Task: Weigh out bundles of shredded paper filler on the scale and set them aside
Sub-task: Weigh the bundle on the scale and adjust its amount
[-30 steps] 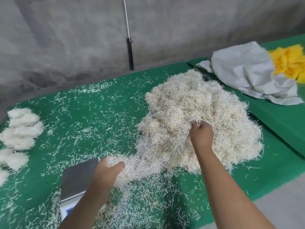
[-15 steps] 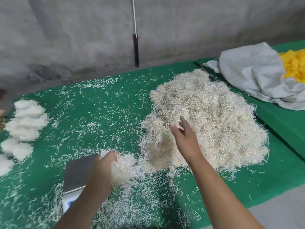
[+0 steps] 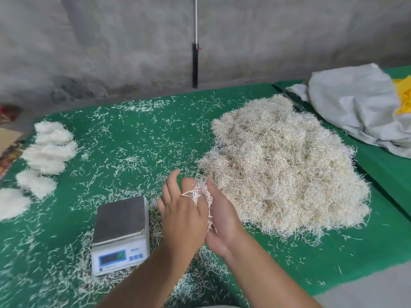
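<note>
Green table cover (image 3: 138, 138) underneath everything, littered with loose white shreds. Big heap of shredded paper filler (image 3: 287, 165) beyond and to the right of the fingertips, its near-left edge just beside them. Crumpled grey cloth (image 3: 351, 103) far right of the fingers, well apart, with something yellow (image 3: 403, 96) tucked against it at the frame edge. Digital scale (image 3: 121, 232) just left of the left hand's fingers, steel platter bare, display lit but digits too blurred to read. Row of white finished bundles (image 3: 47, 150) far left of the fingers, well apart, lying side by side on the cover. Left hand (image 3: 182, 214) and right hand (image 3: 222, 223) pressed toward each other, palms facing, fingers straight and slightly spread, not curled. Small tuft of filler (image 3: 201, 194) sandwiched between the two palms, strands sticking out over the left hand's fingers (image 3: 172, 183) and trailing down between the hands. Thin black-and-white pole (image 3: 195, 63) against the wall, far beyond the fingertips.
</note>
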A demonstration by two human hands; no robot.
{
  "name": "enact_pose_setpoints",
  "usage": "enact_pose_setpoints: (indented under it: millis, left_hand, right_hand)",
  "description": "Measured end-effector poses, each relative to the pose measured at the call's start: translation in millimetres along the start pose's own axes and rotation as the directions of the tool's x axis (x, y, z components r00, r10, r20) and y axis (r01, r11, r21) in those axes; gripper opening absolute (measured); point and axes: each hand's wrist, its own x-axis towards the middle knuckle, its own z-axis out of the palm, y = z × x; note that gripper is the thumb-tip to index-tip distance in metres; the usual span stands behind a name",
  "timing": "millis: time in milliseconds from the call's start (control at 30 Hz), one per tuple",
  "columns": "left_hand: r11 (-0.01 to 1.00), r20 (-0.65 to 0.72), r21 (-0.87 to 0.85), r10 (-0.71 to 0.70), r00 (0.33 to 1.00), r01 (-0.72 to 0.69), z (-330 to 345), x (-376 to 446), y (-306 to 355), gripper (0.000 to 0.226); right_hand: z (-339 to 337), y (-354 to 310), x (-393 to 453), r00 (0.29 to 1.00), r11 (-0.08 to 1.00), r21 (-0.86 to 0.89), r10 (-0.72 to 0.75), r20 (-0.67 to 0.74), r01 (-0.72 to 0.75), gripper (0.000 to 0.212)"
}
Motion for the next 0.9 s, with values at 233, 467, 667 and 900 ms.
enact_pose_setpoints:
  millis: [233,467,667,900]
  left_hand:
    - [0.910,0.153,-0.408,0.145,0.978,-0.071,14.2,-26.6,-18.1,0.058]
    - [0.918,0.162,-0.163,0.386,0.908,-0.361,10.5,-73.9,-55.4,0.063]
    - [0.991,-0.015,0.060,0.124,0.992,-0.122,-17.4,-55.7,-93.3,0.034]
    - [0.651,0.287,-0.429,-0.559,0.778,0.626,-4.8,-73.9,-136.0,0.034]
  right_hand:
    - [-13.8,28.1,11.9,0.997,0.995,0.090,0.043,-0.057,-0.038,0.061]
    - [-8.8,31.4,28.6,0.976,0.981,0.027,0.195,-0.092,-0.193,0.078]
    - [9.8,78.5,20.6,0.909,0.907,0.132,0.375,0.181,-0.400,0.083]
    - [-27.3,128.8,17.1,0.887,0.881,-0.201,0.453,0.091,-0.429,0.053]
